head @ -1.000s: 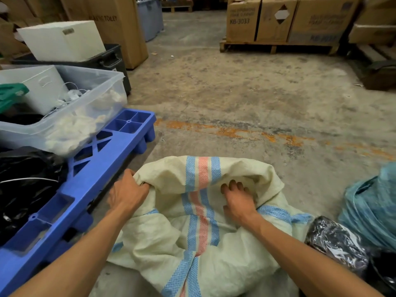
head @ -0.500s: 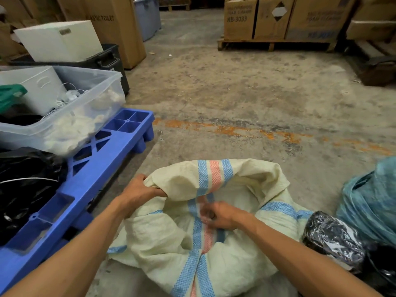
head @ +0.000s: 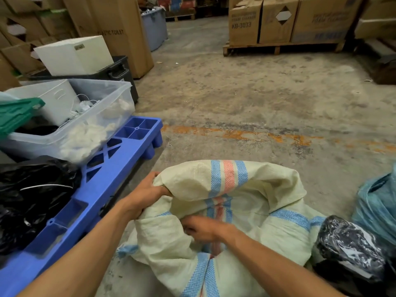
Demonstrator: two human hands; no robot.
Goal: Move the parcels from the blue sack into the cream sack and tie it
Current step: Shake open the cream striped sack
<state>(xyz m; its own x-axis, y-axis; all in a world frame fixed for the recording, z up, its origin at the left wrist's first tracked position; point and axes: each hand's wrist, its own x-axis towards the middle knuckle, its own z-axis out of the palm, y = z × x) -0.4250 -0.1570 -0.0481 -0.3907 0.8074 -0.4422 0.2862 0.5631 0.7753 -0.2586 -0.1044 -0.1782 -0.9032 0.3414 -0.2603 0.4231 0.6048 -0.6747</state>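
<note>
A: What is lying nearest?

B: The cream woven plastic sack with blue and red stripes (head: 252,206) is sitting on the concrete floor (head: 246,99), its mouth gaping. The left hand (head: 147,192) is gripping the rim at its left; the right hand (head: 203,229), blurred, is pinching the near rim.

A: And alongside?

B: A black-and-white plastic-wrapped parcel (head: 351,243) is lying just right of it, the crumpled blue sack (head: 377,202) beyond. A blue plastic pallet (head: 102,183) is standing at the left.

A: Anything differing?

B: The right hand is sitting nearer now, and the mouth is gaping wider.
</note>
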